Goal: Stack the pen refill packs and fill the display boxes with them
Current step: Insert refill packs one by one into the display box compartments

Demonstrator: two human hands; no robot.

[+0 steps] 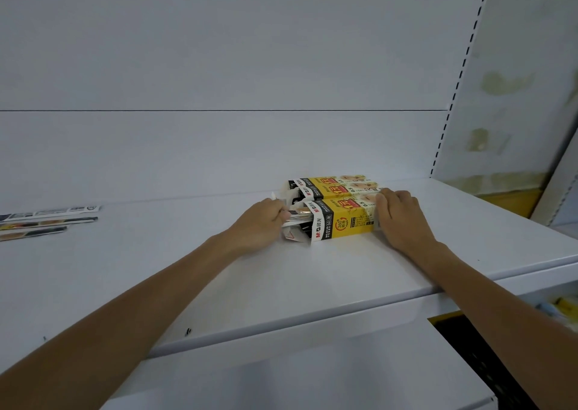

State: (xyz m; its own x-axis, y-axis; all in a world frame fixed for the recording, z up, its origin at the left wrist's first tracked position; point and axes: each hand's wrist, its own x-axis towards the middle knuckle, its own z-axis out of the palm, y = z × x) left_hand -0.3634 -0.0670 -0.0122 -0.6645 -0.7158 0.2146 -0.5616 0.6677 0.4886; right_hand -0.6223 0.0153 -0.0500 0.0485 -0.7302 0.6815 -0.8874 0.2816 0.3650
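Observation:
Three yellow, black and white display boxes lie side by side on the white shelf (312, 284). The nearest display box (344, 219) has its open end facing left. My left hand (259, 225) grips a bundle of pen refill packs (298, 216) whose far end sits inside that open end. My right hand (398, 212) presses against the box's right end, fingers curled over its top corner. The two boxes behind (331, 184) are partly hidden by the near one. Several more refill packs (47, 220) lie flat at the shelf's far left.
A white back panel rises behind the shelf. A slotted upright (459, 75) stands at the right, with a stained panel beyond it. The shelf's front edge runs diagonally below my forearms. Yellow and blue items (560, 306) show blurred on a lower level at the right.

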